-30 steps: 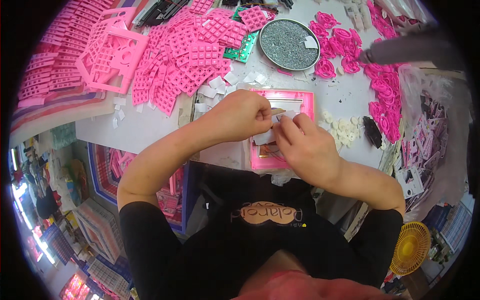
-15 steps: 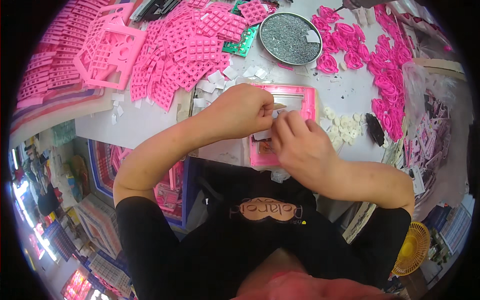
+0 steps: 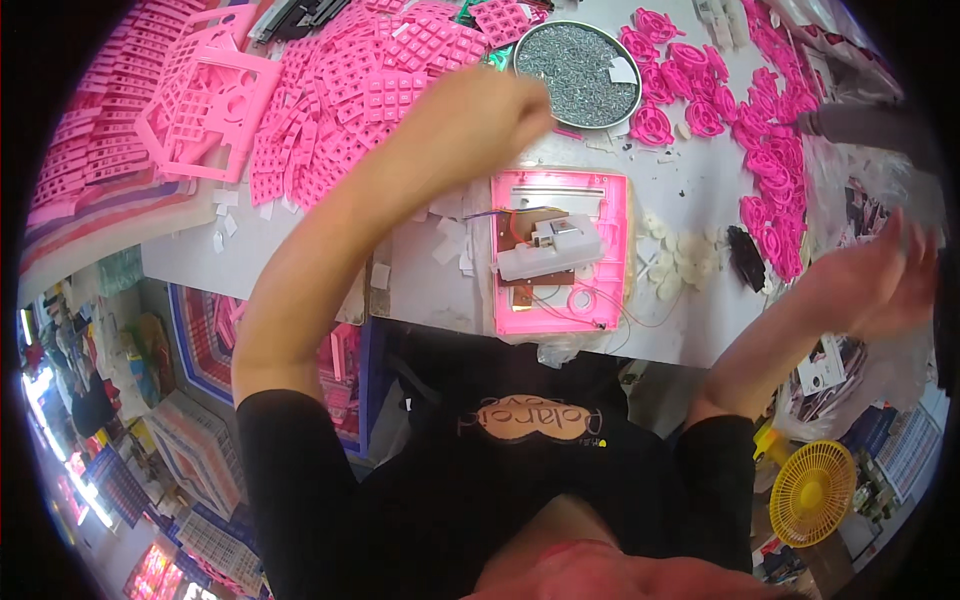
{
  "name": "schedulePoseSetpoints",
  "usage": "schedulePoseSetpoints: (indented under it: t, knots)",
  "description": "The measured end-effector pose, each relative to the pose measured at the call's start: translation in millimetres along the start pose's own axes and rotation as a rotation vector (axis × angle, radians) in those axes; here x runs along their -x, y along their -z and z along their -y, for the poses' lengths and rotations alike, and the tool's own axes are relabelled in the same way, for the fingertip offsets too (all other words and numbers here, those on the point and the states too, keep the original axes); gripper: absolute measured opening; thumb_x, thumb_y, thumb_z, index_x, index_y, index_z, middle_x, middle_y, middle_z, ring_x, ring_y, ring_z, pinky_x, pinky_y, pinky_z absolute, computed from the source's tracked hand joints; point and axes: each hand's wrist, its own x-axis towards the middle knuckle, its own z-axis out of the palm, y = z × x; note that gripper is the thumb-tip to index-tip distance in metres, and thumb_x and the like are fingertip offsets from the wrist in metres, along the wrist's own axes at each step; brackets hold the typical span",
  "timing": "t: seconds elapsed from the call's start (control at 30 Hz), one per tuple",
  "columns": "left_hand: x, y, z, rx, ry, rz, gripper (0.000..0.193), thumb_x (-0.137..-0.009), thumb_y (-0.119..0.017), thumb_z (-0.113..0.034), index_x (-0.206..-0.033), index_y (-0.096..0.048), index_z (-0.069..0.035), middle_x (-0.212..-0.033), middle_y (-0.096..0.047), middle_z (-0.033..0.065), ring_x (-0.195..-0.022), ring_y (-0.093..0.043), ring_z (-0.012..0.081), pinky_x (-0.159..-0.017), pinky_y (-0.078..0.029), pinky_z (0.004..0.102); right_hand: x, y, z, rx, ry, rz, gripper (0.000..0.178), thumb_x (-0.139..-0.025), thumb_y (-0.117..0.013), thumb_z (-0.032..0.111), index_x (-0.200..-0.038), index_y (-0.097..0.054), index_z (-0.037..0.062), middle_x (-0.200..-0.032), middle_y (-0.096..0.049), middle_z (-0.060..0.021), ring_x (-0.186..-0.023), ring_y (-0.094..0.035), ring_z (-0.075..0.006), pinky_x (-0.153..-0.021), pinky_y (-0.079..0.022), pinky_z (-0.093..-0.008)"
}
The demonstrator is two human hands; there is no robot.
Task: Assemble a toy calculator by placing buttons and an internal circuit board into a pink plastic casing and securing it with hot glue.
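Note:
My left hand hovers over the pink keypads beside a round metal dish of small screws. Its fingers are curled closed; whatever they may hold is hidden. Far out to the right, my right hand is smeared by motion, above a plastic bag of parts. On the table before me lies an open pink plastic housing. Inside it sit a white plastic box-like unit, a brown circuit board and thin red and dark wires. Neither hand touches the housing.
Pink keypads are heaped at the left, near pink frames. Pink ring-shaped parts line the right side. White round pieces and a black part lie beside the housing. A blurred dark grey cylindrical tool juts in from the right.
Both hands have left the housing: my left went up toward the screw dish, my right swung far right. The white unit now shows uncovered. The dark tool has appeared at the right edge.

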Motion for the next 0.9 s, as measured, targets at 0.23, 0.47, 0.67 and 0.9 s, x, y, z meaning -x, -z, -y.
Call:
schedulePoseSetpoints:
  t: [0.23, 0.47, 0.67, 0.9]
  knots:
    - [-86.6, -61.6, 36.1, -0.417, -0.212, -0.141, 0.020, -0.089, -0.068, -0.030, -0.094, -0.073, -0.011, -0.094, -0.069, 0.0060, -0.094, -0.067, 0.0287, -0.076, -0.052, 0.0465, -16.2, -28.0, -27.2, -0.602, -0.685, 0.244, 0.040, -0.094, -0.064, 0.000, -0.132, -0.052, -0.0072, -0.118, -0.067, -0.0240, -0.098, -0.070, -0.0240, -0.091, -0.056, -0.0369]
    - [-95.7, -59.7, 27.3, -0.464, -0.226, -0.260, 0.026, -0.094, -0.064, -0.034, -0.085, -0.069, -0.010, -0.086, -0.067, 0.0063, -0.087, -0.067, 0.0280, -0.071, -0.051, 0.0459, 14.2, -54.9, -11.0, -0.959, -0.894, 0.412, 0.054, -0.090, -0.068, 0.008, -0.139, -0.049, -0.0071, -0.095, -0.058, -0.0071, -0.099, -0.056, -0.0194, -0.095, -0.046, -0.0399]
    - [-71.0, -39.5, 10.1, -0.196, -0.229, -0.275, 0.030, -0.096, -0.063, -0.031, -0.081, -0.062, -0.006, -0.079, -0.063, 0.0131, -0.079, -0.064, 0.0357, -0.067, -0.048, 0.0489, 16.5, -74.7, 27.3, -1.101, -0.764, 0.584, 0.044, -0.092, -0.067, 0.005, -0.133, -0.054, -0.0012, -0.102, -0.067, -0.0136, -0.098, -0.066, -0.0227, -0.092, -0.053, -0.0387]
    - [57.4, -25.1, -38.3, 0.089, -0.277, -0.295, 0.021, -0.088, -0.071, -0.015, -0.078, -0.055, -0.007, -0.074, -0.054, 0.0095, -0.073, -0.057, 0.0324, -0.072, -0.041, 0.0426, 29.3, -62.6, 91.5, -1.181, -0.799, 0.474, 0.041, -0.087, -0.074, 0.010, -0.121, -0.053, 0.0005, -0.083, -0.066, -0.0108, -0.071, -0.065, -0.0174, -0.076, -0.059, -0.0391]
